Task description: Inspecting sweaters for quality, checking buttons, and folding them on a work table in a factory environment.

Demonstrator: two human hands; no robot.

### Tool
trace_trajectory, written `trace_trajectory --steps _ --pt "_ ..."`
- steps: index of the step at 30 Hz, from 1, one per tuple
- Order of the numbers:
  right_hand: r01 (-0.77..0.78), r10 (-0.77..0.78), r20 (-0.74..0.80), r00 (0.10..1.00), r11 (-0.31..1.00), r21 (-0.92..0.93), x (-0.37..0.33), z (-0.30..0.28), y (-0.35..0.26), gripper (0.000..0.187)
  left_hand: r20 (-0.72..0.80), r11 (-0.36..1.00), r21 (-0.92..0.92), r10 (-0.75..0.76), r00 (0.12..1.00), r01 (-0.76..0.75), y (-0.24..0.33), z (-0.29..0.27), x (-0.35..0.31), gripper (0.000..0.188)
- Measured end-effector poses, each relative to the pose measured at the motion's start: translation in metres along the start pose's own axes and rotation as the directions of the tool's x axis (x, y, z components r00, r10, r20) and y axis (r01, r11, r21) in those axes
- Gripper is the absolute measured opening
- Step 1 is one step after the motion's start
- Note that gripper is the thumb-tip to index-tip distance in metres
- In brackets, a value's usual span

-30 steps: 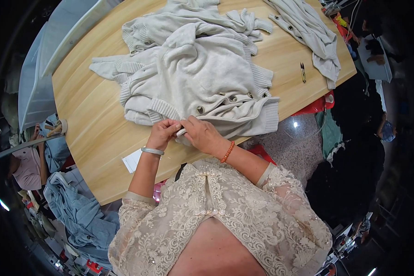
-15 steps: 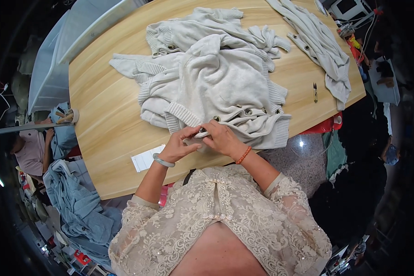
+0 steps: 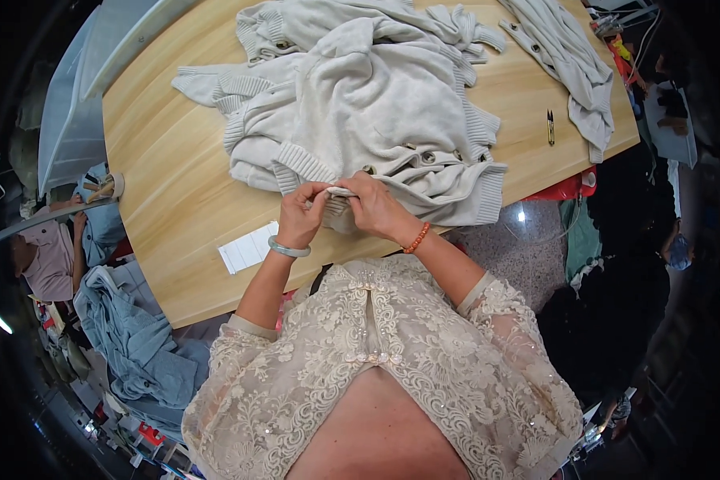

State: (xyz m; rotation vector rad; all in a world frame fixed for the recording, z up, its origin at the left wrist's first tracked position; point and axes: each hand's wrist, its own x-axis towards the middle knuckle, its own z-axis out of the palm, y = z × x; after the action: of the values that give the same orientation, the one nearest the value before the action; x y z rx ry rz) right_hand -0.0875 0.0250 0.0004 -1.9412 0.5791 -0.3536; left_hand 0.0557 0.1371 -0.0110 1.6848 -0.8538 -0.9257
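Observation:
A light grey knit cardigan [image 3: 392, 104] with ribbed edges and dark buttons lies bunched before me on the wooden table [image 3: 168, 160]. Its near edge is pinched by my left hand [image 3: 300, 214], with thumb and fingertips together. Close beside it, my right hand [image 3: 376, 206] grips the same edge, its fingers closed. A narrow fold of knit stretches between the two sets of fingertips. Whether a button sits under my fingers is hidden. The other buttons show along the placket to the right of my right hand.
Another grey knit garment [image 3: 528, 40] lies at the far right, near small thread snips [image 3: 550, 128]. A white paper slip [image 3: 248, 249] rests left of my wrist. Blue-grey garments [image 3: 136, 344] hang below the table's left edge. Another person [image 3: 52, 256] sits at the left.
The view has shifted, so the table and garments sit higher in the picture. My hands now hold a fold of the edge between them, where before the fingers met around a dark button.

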Motion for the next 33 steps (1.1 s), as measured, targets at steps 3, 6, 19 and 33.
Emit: trace_trajectory --steps 3,6,19,33 --pt "0.012 -0.013 -0.029 1.000 0.999 -0.047 -0.001 0.001 0.002 0.026 0.049 0.998 -0.058 -0.024 0.999 0.027 -0.007 -0.003 0.002 0.012" --pt "0.075 -0.075 -0.041 0.996 0.997 -0.010 0.003 -0.006 0.003 0.022 0.110 0.981 -0.171 -0.072 0.991 0.090 -0.011 -0.005 0.006 0.011" --pt "-0.134 0.164 0.037 0.986 0.901 -0.412 -0.031 -0.038 0.010 0.010 -0.009 0.728 0.605 0.411 0.911 -0.323 0.029 -0.002 0.018 0.024" --pt "-0.104 0.075 -0.118 0.990 0.959 -0.264 -0.029 -0.023 0.010 0.010 0.377 0.977 0.201 -0.146 0.914 0.073 -0.003 0.032 0.062 0.016"
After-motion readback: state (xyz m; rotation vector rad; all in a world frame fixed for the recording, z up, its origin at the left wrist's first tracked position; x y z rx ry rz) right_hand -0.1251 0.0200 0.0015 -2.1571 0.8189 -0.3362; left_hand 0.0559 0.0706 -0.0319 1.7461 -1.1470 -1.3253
